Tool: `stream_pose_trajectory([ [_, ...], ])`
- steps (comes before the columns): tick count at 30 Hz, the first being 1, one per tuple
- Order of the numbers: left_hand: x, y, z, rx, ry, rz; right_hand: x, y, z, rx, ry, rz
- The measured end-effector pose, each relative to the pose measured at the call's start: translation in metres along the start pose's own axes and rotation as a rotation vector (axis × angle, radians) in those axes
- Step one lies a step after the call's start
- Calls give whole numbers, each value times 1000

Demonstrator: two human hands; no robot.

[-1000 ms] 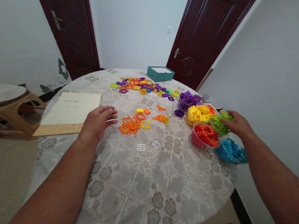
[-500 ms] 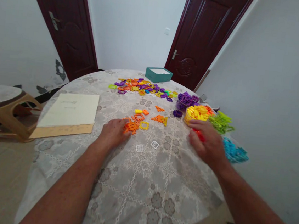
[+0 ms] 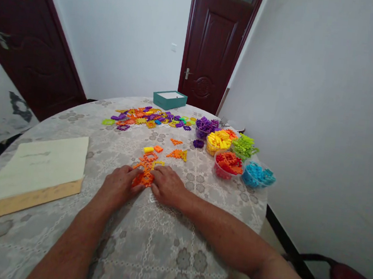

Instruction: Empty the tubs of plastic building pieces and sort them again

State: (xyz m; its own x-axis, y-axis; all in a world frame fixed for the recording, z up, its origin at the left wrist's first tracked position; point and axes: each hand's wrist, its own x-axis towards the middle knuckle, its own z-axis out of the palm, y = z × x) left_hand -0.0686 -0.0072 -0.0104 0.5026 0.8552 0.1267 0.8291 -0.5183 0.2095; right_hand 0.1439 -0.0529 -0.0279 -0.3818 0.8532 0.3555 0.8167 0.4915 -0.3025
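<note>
On the table my left hand [image 3: 120, 186] and my right hand [image 3: 169, 186] face each other, close together. Orange plastic building pieces [image 3: 146, 179] lie between them, with the fingertips of both hands closed on their edges. A yellow square frame piece [image 3: 159, 163] shows partly behind my right fingers. Just beyond are another orange piece [image 3: 150, 156], a yellow cylinder-like piece [image 3: 148, 150] and a small orange block [image 3: 158, 148]. Farther right lies an orange piece with a yellow triangle [image 3: 177, 154] beside it. White window pieces are mostly hidden by my right hand.
Tubs of red-orange pieces [image 3: 228, 164], yellow pieces [image 3: 218, 142], blue pieces [image 3: 258, 175], green pieces [image 3: 244, 146] and purple pieces [image 3: 207, 126] stand at the right. A mixed heap [image 3: 148, 118] and a teal box [image 3: 169, 101] are at the back. Paper [image 3: 42, 160] lies left.
My right hand has left the tubs at the right and come in beside my left hand at the orange pieces. The view has turned to the right.
</note>
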Motion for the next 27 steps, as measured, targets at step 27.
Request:
stream_pose_trajectory([
  [27, 3, 10, -9, -592, 94, -34, -6, 13, 3, 37, 192, 2],
])
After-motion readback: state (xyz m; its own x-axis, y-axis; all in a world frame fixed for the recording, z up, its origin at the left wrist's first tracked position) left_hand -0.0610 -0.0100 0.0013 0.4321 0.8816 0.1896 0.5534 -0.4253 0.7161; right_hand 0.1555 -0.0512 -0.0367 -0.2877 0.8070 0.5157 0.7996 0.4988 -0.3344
